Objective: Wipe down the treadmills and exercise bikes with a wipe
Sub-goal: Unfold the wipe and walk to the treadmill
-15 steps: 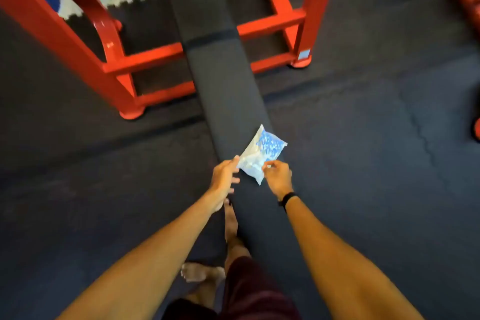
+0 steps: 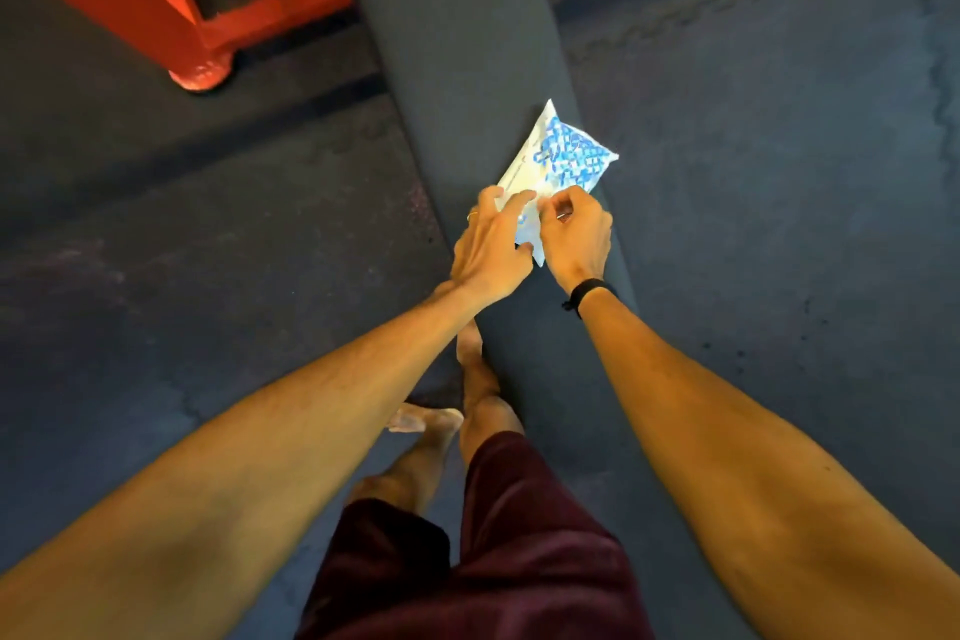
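the wipe pack (image 2: 563,161) looks light, soft and crinkly, probably slippery film, so it is best steadied flat and pinched at its near flap. it is white with a blue pattern, lying on the long dark surface (image 2: 457,42). the left hand (image 2: 491,244) presses it with spread fingers; the right hand (image 2: 574,234) pinches its near end.

Long dark padded bench (image 2: 457,42) running up the middle, white-and-blue wipes packet (image 2: 563,156) lying at its right edge, overhanging it, red frame foot (image 2: 200,73) standing on dark rubber floor (image 2: 753,172)
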